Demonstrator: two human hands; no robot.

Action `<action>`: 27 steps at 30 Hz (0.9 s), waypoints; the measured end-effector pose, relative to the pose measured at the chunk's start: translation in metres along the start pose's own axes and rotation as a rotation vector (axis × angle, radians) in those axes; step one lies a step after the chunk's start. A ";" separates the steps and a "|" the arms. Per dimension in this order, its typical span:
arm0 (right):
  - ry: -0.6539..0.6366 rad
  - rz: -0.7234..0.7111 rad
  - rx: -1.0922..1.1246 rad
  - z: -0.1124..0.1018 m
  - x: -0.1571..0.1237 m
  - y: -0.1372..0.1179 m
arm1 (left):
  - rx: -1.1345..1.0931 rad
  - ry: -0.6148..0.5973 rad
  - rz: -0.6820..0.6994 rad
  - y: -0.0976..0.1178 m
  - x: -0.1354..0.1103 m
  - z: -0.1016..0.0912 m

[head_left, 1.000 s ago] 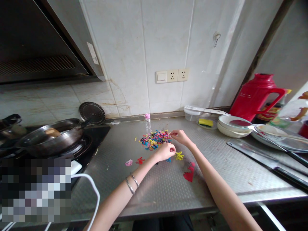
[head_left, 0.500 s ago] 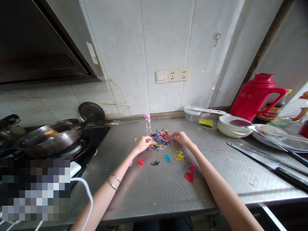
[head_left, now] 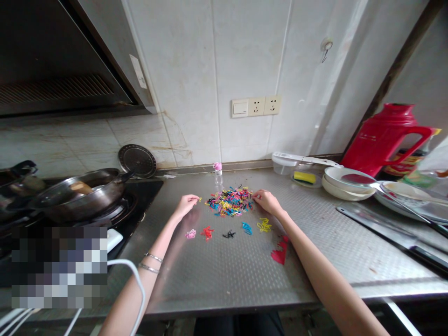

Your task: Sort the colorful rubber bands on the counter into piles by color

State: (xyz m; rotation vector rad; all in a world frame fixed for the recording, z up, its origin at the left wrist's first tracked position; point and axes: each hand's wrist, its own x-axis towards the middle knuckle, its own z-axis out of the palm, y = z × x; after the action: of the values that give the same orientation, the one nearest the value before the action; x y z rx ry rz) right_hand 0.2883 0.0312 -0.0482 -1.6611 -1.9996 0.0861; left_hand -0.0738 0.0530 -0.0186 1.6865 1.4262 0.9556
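A mixed heap of small coloured rubber bands (head_left: 229,202) lies on the metal counter. At its left, my left hand (head_left: 186,206) has its fingertips pinched on a yellow rubber band (head_left: 199,199). My right hand (head_left: 268,202) is at the heap's right edge, fingers closed together; whatever they hold is too small to make out. Nearer me are small sorted piles in a row: pink bands (head_left: 191,234), red bands (head_left: 207,232), black bands (head_left: 229,234), blue bands (head_left: 247,228) and yellow bands (head_left: 264,225). A torn red piece (head_left: 279,252) lies by my right forearm.
Behind the heap stands a small clear bottle with a pink cap (head_left: 217,172). On the left are a pan (head_left: 79,198) on the stove and a white cable (head_left: 138,275). To the right are a yellow sponge (head_left: 304,177), bowls (head_left: 346,190), a knife (head_left: 378,226) and a red thermos (head_left: 381,135).
My left hand has moved left off the heap to the stray yellow band, uncovering the pink pile. My right hand stays at the heap's right edge. The view has shifted slightly.
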 end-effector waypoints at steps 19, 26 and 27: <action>0.109 0.054 0.286 -0.002 0.003 0.012 | 0.007 0.026 0.035 -0.008 0.004 -0.011; 0.070 0.111 0.603 -0.011 0.008 0.003 | 0.017 0.033 0.039 -0.007 0.003 -0.013; 0.054 0.101 0.667 -0.012 0.010 -0.002 | 0.016 0.034 0.040 -0.007 0.003 -0.013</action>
State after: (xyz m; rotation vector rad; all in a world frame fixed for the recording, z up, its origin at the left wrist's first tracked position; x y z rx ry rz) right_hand 0.2905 0.0362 -0.0337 -1.2995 -1.5940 0.6600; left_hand -0.0882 0.0581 -0.0185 1.7239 1.4309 1.0011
